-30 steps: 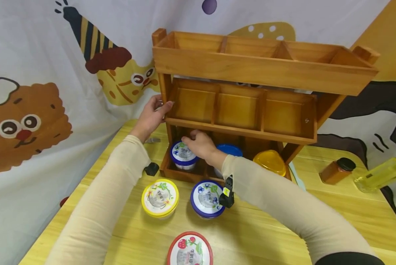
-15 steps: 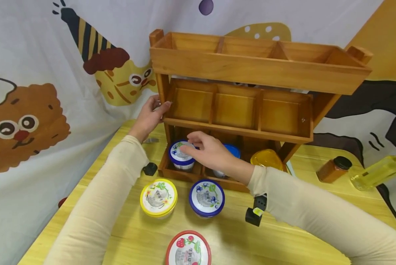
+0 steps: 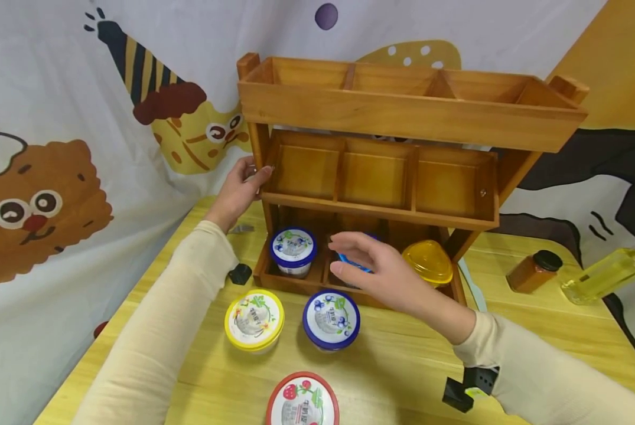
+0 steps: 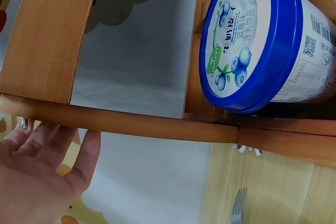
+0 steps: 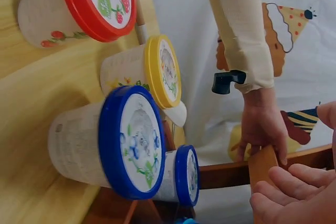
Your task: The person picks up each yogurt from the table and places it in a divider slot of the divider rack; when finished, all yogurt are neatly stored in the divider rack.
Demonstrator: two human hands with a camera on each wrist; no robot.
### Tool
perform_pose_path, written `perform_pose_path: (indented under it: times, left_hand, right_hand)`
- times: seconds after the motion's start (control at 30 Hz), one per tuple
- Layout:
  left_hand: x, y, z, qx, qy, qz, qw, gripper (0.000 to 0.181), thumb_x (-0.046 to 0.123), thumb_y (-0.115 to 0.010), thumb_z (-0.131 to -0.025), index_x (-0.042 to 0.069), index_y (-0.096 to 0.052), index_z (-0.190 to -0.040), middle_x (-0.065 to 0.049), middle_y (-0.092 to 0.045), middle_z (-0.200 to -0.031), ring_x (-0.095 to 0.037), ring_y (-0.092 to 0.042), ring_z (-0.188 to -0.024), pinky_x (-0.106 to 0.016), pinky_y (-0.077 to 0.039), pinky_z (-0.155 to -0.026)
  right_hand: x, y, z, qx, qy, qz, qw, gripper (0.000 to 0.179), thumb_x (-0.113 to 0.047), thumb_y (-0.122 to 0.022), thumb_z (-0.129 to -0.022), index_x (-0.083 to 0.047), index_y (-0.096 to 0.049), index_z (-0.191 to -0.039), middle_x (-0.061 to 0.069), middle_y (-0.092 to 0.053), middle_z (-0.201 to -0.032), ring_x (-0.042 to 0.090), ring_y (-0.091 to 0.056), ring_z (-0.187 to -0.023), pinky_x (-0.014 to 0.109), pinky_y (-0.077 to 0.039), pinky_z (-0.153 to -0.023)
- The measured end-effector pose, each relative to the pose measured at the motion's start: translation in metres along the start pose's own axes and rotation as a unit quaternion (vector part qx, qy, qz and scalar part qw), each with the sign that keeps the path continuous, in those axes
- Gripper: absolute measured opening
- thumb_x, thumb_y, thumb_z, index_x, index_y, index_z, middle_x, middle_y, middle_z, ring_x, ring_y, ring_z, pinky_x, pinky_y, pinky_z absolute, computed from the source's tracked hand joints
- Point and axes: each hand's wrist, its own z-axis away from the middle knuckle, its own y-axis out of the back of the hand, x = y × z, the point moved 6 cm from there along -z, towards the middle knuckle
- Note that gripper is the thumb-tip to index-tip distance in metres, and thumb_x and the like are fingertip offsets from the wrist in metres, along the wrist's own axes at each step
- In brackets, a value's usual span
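My left hand [image 3: 238, 192] grips the left upright of the three-tier wooden rack [image 3: 402, 121], its thumb at the front edge of the middle shelf. In the left wrist view its fingers [image 4: 86, 156] lie against the wooden strip. A tub with a blue lid and blueberry print [image 3: 293, 248] sits upright in the rack's bottom left compartment. To the right of that tub my right hand [image 3: 388, 271] is held with fingers apart and nothing in them. It overlaps a container with a bright blue lid [image 3: 357, 264] in the bottom middle compartment, mostly hidden.
A yellow-lidded tub [image 3: 254, 320], another blueberry tub [image 3: 331, 320] and a red-lidded strawberry tub [image 3: 303, 404] stand before the rack. An orange-lidded container [image 3: 429, 262] occupies the bottom right compartment. A jar [image 3: 535, 271] and an oil bottle [image 3: 606, 274] are at right; a fork [image 4: 239, 205] lies left.
My right hand has let go of the blueberry tub in the bottom left compartment and moved right, its fingers opening. The left hand stays on the rack's upright.
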Motion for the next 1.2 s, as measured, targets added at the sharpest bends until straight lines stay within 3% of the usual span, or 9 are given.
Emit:
perform_pose_path:
  times: [0.23,0.4,0.57,0.7,0.9,1.03,1.2]
  left_hand:
    - [0.000,-0.001,0.000,0.001,0.000,0.003,1.0000,0.063,0.044,-0.052,-0.100,0.013,-0.030,-0.150,-0.013,-0.041,-0.149,-0.027,-0.047,-0.127,-0.047,-0.045,-0.104]
    - [0.000,-0.002,0.001,0.000,0.001,0.000,1.0000,0.064,0.045,-0.052,-0.100,0.014,-0.029,-0.151,-0.013,-0.040,-0.151,-0.027,-0.047,-0.129,-0.048,-0.045,-0.104]
    - [0.002,-0.003,0.000,0.002,-0.003,-0.004,1.0000,0.065,0.045,-0.052,-0.100,0.013,-0.029,-0.152,-0.013,-0.039,-0.152,-0.027,-0.047,-0.129,-0.045,-0.046,-0.101]
    - [0.002,-0.003,-0.002,0.006,-0.009,0.000,0.9999,0.063,0.042,-0.052,-0.100,0.011,-0.031,-0.150,-0.014,-0.042,-0.149,-0.027,-0.048,-0.128,-0.043,-0.047,-0.098]
    - [0.002,-0.003,-0.002,0.010,-0.009,0.008,0.9999,0.061,0.041,-0.052,-0.100,0.010,-0.032,-0.149,-0.014,-0.043,-0.148,-0.026,-0.048,-0.127,-0.043,-0.047,-0.098]
    - [0.001,-0.002,-0.001,0.010,-0.006,0.008,0.9999,0.063,0.042,-0.053,-0.100,0.011,-0.030,-0.150,-0.014,-0.041,-0.151,-0.026,-0.047,-0.129,-0.044,-0.046,-0.099]
    - [0.001,-0.002,-0.001,0.012,-0.008,0.009,0.9999,0.062,0.042,-0.053,-0.100,0.012,-0.032,-0.149,-0.013,-0.044,-0.148,-0.026,-0.049,-0.126,-0.041,-0.047,-0.095]
  right_hand:
    - [0.011,-0.002,0.025,-0.012,0.015,0.018,0.9996,0.060,-0.034,-0.066,-0.095,-0.017,-0.042,-0.147,0.007,-0.049,-0.148,0.031,-0.045,-0.138,0.052,-0.035,-0.113]
    - [0.021,-0.001,0.039,0.003,0.025,0.007,0.9997,0.060,-0.025,-0.070,-0.093,-0.022,-0.042,-0.146,0.003,-0.052,-0.143,0.028,-0.052,-0.132,0.049,-0.041,-0.109]
    - [0.039,-0.001,0.052,0.024,0.044,-0.029,0.9983,0.059,-0.017,-0.070,-0.092,-0.019,-0.043,-0.144,0.003,-0.054,-0.139,0.031,-0.053,-0.129,0.033,-0.044,-0.107]
    - [0.060,-0.008,0.059,0.032,0.051,-0.072,0.9956,0.059,-0.011,-0.069,-0.092,-0.010,-0.041,-0.145,0.011,-0.053,-0.139,0.032,-0.052,-0.129,0.023,-0.042,-0.107]
    - [0.094,-0.023,0.065,0.042,0.029,-0.128,0.9904,0.063,-0.008,-0.069,-0.092,-0.003,-0.037,-0.146,0.021,-0.046,-0.144,0.014,-0.051,-0.129,0.020,-0.040,-0.108]
    - [0.109,-0.035,0.063,0.040,0.009,-0.162,0.9859,0.071,-0.007,-0.069,-0.091,-0.003,-0.030,-0.150,0.021,-0.040,-0.149,0.025,-0.045,-0.135,0.024,-0.040,-0.109]
    - [0.124,-0.049,0.059,0.033,-0.023,-0.182,0.9826,0.076,-0.011,-0.070,-0.091,-0.006,-0.025,-0.152,0.022,-0.039,-0.150,0.043,-0.039,-0.138,0.044,-0.037,-0.112]
